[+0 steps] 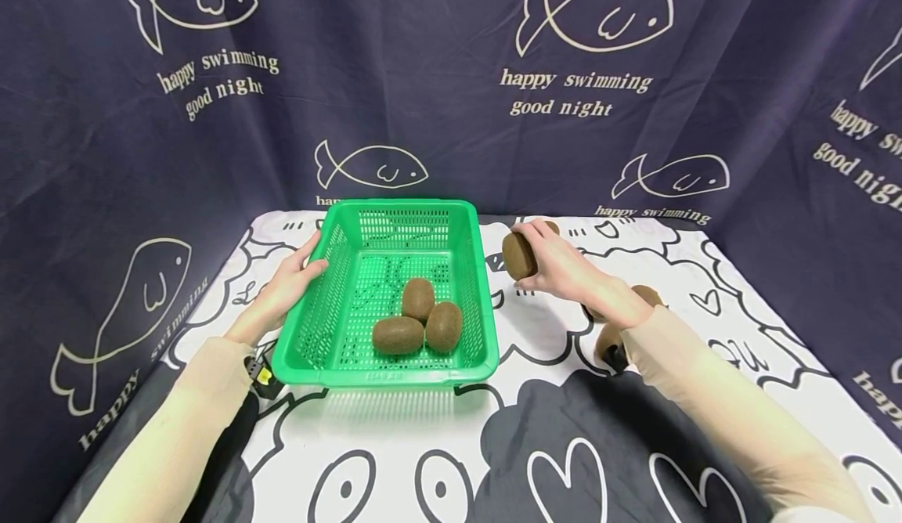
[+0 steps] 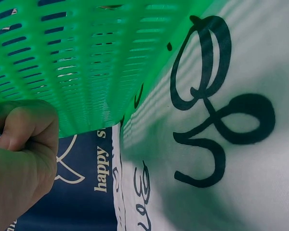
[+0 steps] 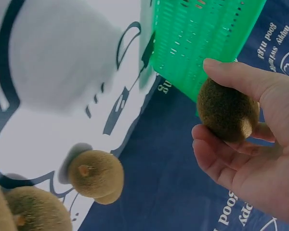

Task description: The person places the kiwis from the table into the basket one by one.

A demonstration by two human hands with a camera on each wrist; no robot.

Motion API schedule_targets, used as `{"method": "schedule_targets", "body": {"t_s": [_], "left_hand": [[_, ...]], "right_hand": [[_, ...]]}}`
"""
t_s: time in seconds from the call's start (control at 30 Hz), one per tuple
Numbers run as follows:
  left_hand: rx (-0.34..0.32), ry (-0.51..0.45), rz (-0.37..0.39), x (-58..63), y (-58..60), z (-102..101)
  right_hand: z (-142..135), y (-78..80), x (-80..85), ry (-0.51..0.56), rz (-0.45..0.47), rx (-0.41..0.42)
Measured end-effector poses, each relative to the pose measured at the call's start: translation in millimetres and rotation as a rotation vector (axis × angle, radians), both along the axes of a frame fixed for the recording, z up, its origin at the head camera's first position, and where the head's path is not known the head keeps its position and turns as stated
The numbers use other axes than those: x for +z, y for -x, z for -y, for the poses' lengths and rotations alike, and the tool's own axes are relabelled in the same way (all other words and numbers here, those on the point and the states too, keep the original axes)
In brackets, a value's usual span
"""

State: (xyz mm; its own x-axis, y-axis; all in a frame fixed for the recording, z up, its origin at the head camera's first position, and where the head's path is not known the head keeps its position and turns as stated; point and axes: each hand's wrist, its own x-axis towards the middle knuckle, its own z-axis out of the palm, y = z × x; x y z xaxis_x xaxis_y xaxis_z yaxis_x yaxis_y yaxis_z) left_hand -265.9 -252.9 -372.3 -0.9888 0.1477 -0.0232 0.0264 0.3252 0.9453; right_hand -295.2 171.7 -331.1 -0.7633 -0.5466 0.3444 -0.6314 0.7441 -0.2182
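A green plastic basket (image 1: 395, 378) with slotted walls stands on the table, its left rim gripped by my left hand (image 1: 289, 282). In the left wrist view that hand's curled fingers show against the basket wall (image 2: 82, 62). Three brown kiwis lie together inside, toward the near right: one kiwi (image 1: 398, 336) on its side, another kiwi (image 1: 418, 299) behind, and a third kiwi (image 1: 444, 327) at the right. Just right of the basket, my right hand (image 1: 564, 265) holds a kiwi (image 3: 226, 109) between thumb and fingers, off the table.
More kiwis lie on the patterned cloth at the right: a kiwi (image 1: 553, 227) behind my right hand, a kiwi (image 1: 646, 296) and a kiwi (image 1: 606, 340) partly hidden by my right forearm. A dark curtain (image 1: 451, 100) with fish drawings hangs behind the table.
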Motion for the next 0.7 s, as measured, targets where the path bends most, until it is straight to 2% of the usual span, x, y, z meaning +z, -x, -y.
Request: {"method": "schedule_targets", "body": {"t_s": [0.4,0.7], "left_hand": [[0.002,0.009,-0.012,-0.5,-0.2,1],[0.003,0.032,-0.024,-0.8,0.9,1]], "right_hand": [[21,1.2,16.3,0.03,-0.027,-0.005],[40,0.1,21.0,0.051,-0.001,0.006]]}}
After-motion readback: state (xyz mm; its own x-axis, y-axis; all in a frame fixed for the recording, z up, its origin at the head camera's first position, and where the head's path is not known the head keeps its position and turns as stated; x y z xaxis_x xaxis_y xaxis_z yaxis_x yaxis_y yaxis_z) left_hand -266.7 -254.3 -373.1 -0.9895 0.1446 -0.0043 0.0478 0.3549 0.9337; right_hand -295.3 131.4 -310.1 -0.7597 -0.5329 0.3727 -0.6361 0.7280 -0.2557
